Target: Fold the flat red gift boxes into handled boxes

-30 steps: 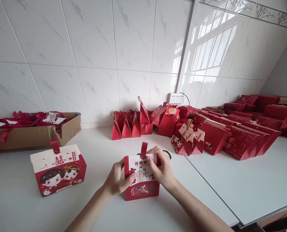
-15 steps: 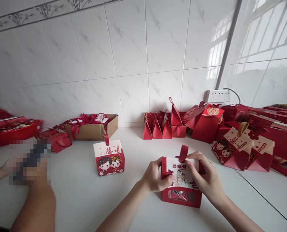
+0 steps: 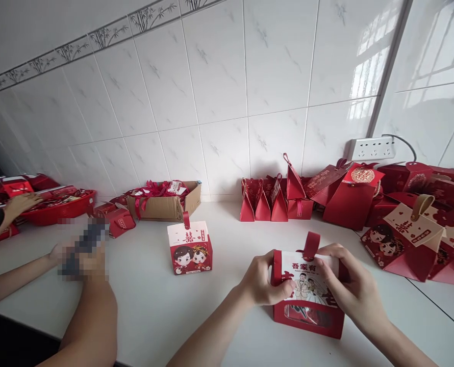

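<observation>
While the red wedding favour box point(image 3: 308, 293) stands upright at lower right of the frame, the left hand point(image 3: 263, 280) and right hand point(image 3: 351, 285) clamp its opposite sides, fingers pinched on its white top flap.

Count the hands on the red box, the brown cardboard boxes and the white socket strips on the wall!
Hands on the red box: 2, the left hand and the right hand
Brown cardboard box: 1
White socket strip: 1
Total: 4
</observation>
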